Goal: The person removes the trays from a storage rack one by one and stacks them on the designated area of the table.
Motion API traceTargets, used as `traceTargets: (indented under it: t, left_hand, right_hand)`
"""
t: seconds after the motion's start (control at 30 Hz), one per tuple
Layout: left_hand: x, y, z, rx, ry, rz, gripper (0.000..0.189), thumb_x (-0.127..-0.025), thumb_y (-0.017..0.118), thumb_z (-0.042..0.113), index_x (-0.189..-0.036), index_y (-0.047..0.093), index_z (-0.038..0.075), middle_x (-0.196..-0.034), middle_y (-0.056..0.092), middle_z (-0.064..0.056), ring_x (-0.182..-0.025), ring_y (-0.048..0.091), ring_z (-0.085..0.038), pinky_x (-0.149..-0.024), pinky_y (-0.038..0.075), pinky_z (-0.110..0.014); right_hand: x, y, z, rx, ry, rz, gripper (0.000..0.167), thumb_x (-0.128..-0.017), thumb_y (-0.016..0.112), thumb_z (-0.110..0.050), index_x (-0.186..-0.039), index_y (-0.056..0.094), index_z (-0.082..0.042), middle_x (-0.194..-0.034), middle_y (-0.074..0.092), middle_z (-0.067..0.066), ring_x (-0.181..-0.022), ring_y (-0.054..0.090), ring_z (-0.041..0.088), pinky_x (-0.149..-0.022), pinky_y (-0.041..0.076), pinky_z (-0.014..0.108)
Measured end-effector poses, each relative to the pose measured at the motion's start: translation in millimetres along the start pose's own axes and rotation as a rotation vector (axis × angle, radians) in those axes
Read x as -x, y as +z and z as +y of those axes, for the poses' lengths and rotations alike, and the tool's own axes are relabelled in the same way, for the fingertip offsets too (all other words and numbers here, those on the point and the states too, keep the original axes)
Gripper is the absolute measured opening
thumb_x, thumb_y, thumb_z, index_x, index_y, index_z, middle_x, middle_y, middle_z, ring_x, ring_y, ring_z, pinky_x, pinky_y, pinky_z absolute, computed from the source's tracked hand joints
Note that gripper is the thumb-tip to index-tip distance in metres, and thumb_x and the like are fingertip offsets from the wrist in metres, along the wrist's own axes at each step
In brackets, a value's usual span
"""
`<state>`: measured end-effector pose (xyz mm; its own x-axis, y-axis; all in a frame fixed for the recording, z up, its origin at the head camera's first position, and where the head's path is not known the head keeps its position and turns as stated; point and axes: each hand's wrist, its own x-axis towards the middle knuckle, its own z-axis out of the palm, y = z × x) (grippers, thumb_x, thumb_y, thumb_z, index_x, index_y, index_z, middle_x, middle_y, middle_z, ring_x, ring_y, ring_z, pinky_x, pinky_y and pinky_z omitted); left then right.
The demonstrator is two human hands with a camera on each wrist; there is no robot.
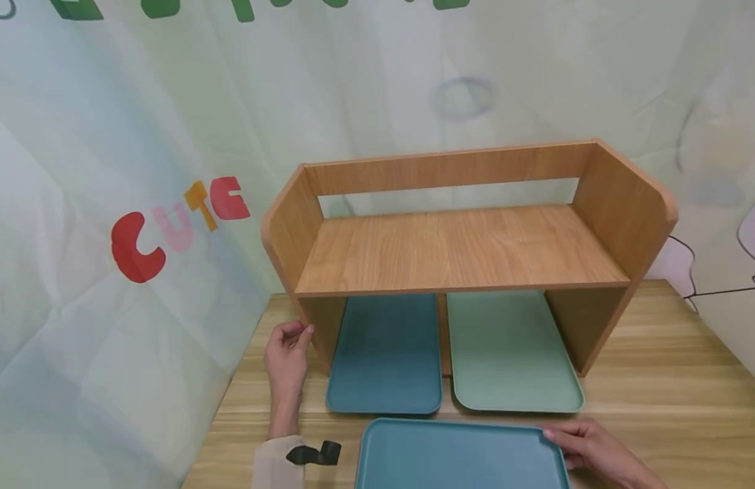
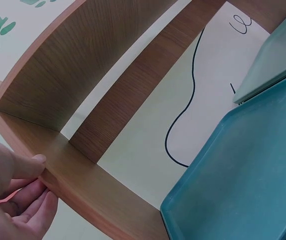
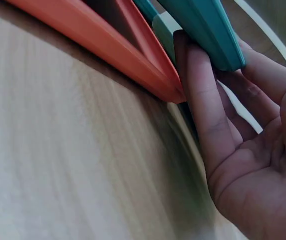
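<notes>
A wooden desktop shelf (image 1: 463, 251) stands at the back of the table. My left hand (image 1: 288, 363) pinches the front edge of its left side panel (image 2: 78, 172) between thumb and fingers. Under the shelf board lie a blue tray (image 1: 386, 353) on the left and a pale green tray (image 1: 512, 353) on the right, their front ends sticking out. Nearest me is a teal tray (image 1: 463, 455), cut off by the bottom of the head view. My right hand (image 1: 597, 448) grips its far right corner, thumb on one face and fingers on the other.
In the right wrist view an orange rim (image 3: 98, 42) shows close to the teal tray, just above the wood-grain table (image 3: 58, 135). A printed cloth backdrop (image 1: 139, 353) hangs behind and to the left. A black strap (image 1: 316, 453) crosses my left sleeve.
</notes>
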<state>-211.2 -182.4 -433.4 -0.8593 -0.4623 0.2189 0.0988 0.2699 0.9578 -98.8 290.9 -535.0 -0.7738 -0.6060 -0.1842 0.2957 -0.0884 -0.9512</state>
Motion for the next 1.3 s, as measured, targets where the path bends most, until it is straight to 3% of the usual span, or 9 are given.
traceTargets:
  t: [0.1,0.2,0.37,0.53,0.87,1.1,1.3]
  left_hand:
    - [0.3,0.1,-0.2,-0.002,0.004,0.004,0.020,-0.090,0.066,0.009,-0.105,0.058,-0.003,-0.103,0.062,-0.015,-0.091,0.059,-0.011,-0.072,0.047,-0.007]
    - [0.4,0.4,-0.8,-0.004,0.003,0.001,0.020,-0.090,0.066,0.009,-0.105,0.058,-0.002,-0.103,0.062,-0.013,-0.089,0.059,-0.007,-0.072,0.047,-0.007]
    - [0.7,0.7,-2.1,-0.006,-0.006,-0.007,0.021,-0.090,0.066,0.009,-0.105,0.058,-0.002,-0.104,0.062,-0.013,-0.088,0.059,-0.003,-0.073,0.048,-0.007]
    - [1.4,0.1,-1.8,-0.020,-0.026,-0.008,0.021,-0.090,0.065,0.010,-0.107,0.058,-0.001,-0.106,0.062,-0.012,-0.093,0.060,-0.010,-0.074,0.048,-0.007]
    - [3.4,-1.1,-0.9,-0.032,-0.033,-0.008,0.022,-0.091,0.064,0.012,-0.108,0.057,-0.001,-0.107,0.061,-0.012,-0.095,0.059,-0.012,-0.074,0.047,-0.006]
    - [1.7,0.0,-1.0,-0.014,-0.020,0.006,0.021,-0.091,0.065,0.011,-0.107,0.057,-0.001,-0.107,0.062,-0.014,-0.090,0.059,-0.005,-0.074,0.047,-0.006]
    - [0.3,-0.5,-0.5,-0.017,-0.021,-0.011,0.023,-0.091,0.065,0.013,-0.108,0.057,-0.001,-0.106,0.062,-0.012,-0.091,0.059,-0.007,-0.074,0.047,-0.005]
  right_hand:
    - [1.8,0,-1,0.058,0.046,0.061,0.028,-0.101,0.046,-0.017,-0.120,0.067,-0.013,-0.109,0.068,-0.007,-0.096,0.064,0.006,-0.079,0.057,0.027]
    - [3.4,2,-1,0.144,0.040,0.100,0.029,-0.100,0.048,-0.017,-0.122,0.065,-0.006,-0.108,0.066,-0.010,-0.092,0.062,0.004,-0.076,0.057,0.027]
    - [4.8,6,0,0.315,-0.030,0.146,0.027,-0.099,0.050,-0.015,-0.114,0.067,0.000,-0.098,0.066,-0.014,-0.086,0.057,0.000,-0.070,0.056,0.027]
    - [3.6,7,6,0.481,-0.120,0.210,0.021,-0.097,0.053,-0.012,-0.105,0.071,-0.004,-0.089,0.066,-0.016,-0.078,0.053,-0.004,-0.061,0.053,0.024]
    - [0.0,7,8,0.492,-0.139,0.218,0.022,-0.097,0.053,-0.010,-0.108,0.070,-0.001,-0.093,0.067,-0.017,-0.077,0.053,-0.005,-0.059,0.052,0.023]
    - [-1.7,7,2,0.493,-0.026,0.275,0.032,-0.098,0.053,-0.018,-0.113,0.064,0.008,-0.097,0.066,-0.019,-0.079,0.054,-0.004,-0.064,0.053,0.023]
    - [-1.8,8,-1,0.403,0.065,0.305,0.042,-0.097,0.055,-0.024,-0.118,0.059,0.013,-0.105,0.069,-0.006,-0.083,0.059,0.000,-0.070,0.056,0.024]
